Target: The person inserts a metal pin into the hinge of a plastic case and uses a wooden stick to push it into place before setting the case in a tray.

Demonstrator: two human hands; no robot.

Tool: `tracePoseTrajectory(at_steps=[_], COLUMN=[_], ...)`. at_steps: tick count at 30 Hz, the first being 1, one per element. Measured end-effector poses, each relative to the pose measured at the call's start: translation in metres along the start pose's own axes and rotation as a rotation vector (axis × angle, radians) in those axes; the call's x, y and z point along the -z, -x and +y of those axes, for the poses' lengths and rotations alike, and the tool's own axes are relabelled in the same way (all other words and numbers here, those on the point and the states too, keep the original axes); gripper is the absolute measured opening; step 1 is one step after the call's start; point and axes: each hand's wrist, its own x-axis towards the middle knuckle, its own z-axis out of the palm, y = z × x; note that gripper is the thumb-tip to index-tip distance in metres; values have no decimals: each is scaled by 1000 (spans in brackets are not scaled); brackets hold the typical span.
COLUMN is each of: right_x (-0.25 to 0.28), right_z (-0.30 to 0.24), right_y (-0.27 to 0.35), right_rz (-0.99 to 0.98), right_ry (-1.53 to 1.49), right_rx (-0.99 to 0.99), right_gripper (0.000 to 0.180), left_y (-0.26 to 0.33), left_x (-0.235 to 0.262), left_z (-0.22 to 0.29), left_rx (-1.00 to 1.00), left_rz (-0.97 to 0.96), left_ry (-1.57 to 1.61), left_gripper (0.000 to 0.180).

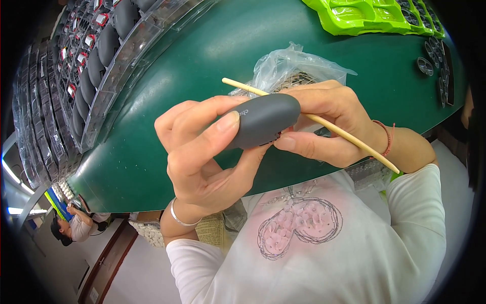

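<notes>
My left hand [200,152] grips a smooth dark grey oval shell [260,119], thumb lying along its top. My right hand [329,124] pinches the shell's right end from the other side, thumb under its lower edge. A thin pale wooden stick [349,139] is held in my right hand; it slants from behind the shell at upper left down past my wrist to lower right. Both hands hover above the green table [212,45], close to my chest.
A crumpled clear plastic bag [291,63] with small parts lies on the table behind my hands. Clear trays of grey shells [96,55] stack at the left. Bright green trays [364,15] sit far right, small dark parts [438,66] beside them. Another person [76,225] sits lower left.
</notes>
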Motion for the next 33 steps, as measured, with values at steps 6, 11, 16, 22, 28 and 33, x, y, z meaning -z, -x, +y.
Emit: tracePoseTrajectory(at_steps=[6,11,16,22,28,33], right_x=[0,-1,0,2,6,8], right_z=[0,-1,0,-11,-5,-4], right_y=[1,-1,-2,-4,0,0], right_rz=[6,9,1,64,49,47], right_ry=[-8,-15,-25,-174,-2,-30], right_rx=[12,4,-5,-168,-54,-48], right_gripper=[21,20,19,15,22,25], left_y=[0,2,3,-5,-7,-5], left_x=[1,0,1,3,6,6], left_z=[3,0,-2,4,7,9], left_rx=[12,41,68,122,104,204], left_rz=[-9,4,7,-5,-14,-23], left_ry=[-4,31,50,100,99,159], left_gripper=[67,69,71,61,46,44])
